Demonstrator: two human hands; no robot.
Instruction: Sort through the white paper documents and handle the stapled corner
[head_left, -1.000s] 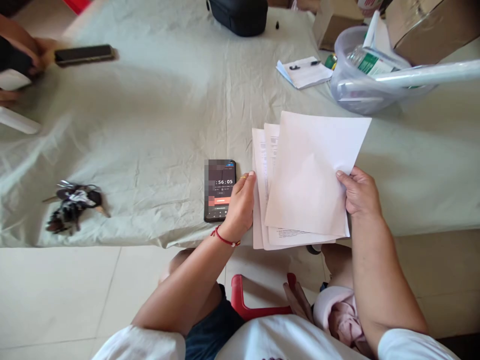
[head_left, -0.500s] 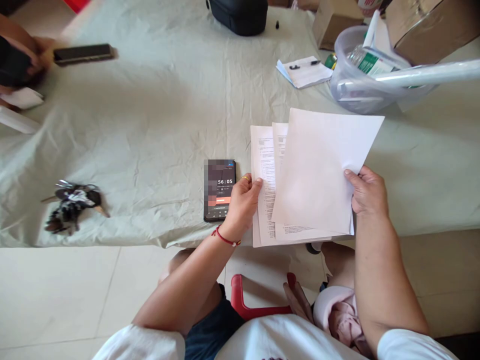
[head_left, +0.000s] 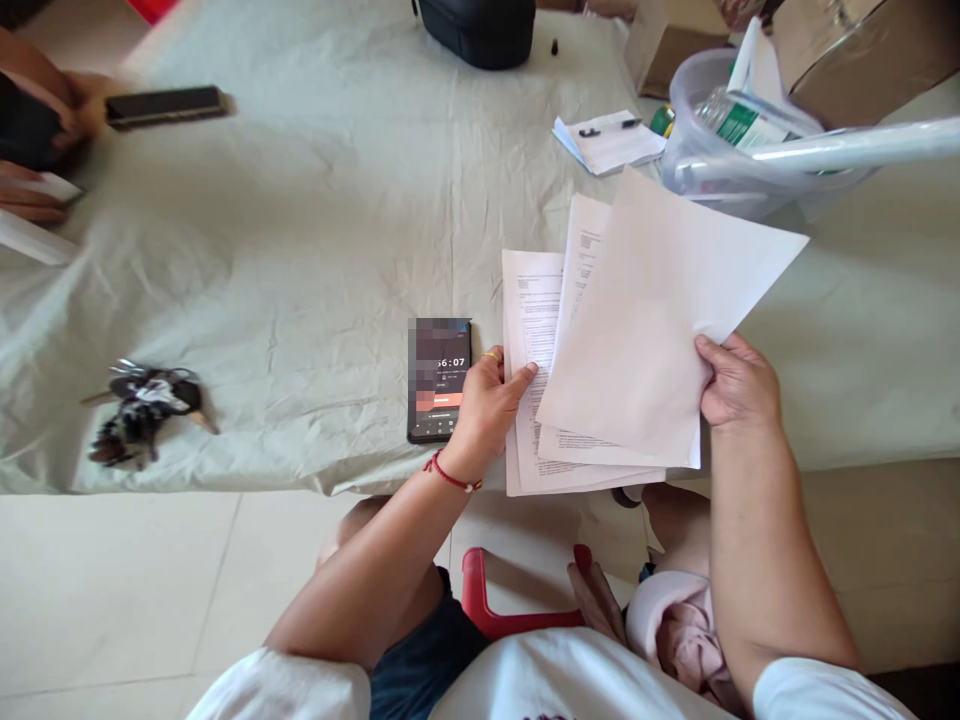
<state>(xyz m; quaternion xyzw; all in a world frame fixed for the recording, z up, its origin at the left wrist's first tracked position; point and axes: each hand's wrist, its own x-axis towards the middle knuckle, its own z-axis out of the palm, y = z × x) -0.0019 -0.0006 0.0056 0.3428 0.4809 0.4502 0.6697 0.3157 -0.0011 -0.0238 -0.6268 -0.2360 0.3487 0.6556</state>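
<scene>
— Over the near edge of the worktop (head_left: pixel 315 220), thin paper sheets (head_left: pixel 645 320) spread in a lopsided fan, one blank-faced on top!

— And the grip?

— Left hand (head_left: pixel 495 400) pinches the leftmost printed sheet, thumb on top; right hand (head_left: pixel 739 385) clamps the blank one by its right edge. How many beneath, I can't tell.

— Anything hidden?

— Much of each grip, behind the paper, and that print's too fine to read.

— The smooth black phone (head_left: pixel 442 385)?

— Beside the left hand, partly covered, its screen chopped by pixel blocks, flat on the crinkled worktop.
</scene>
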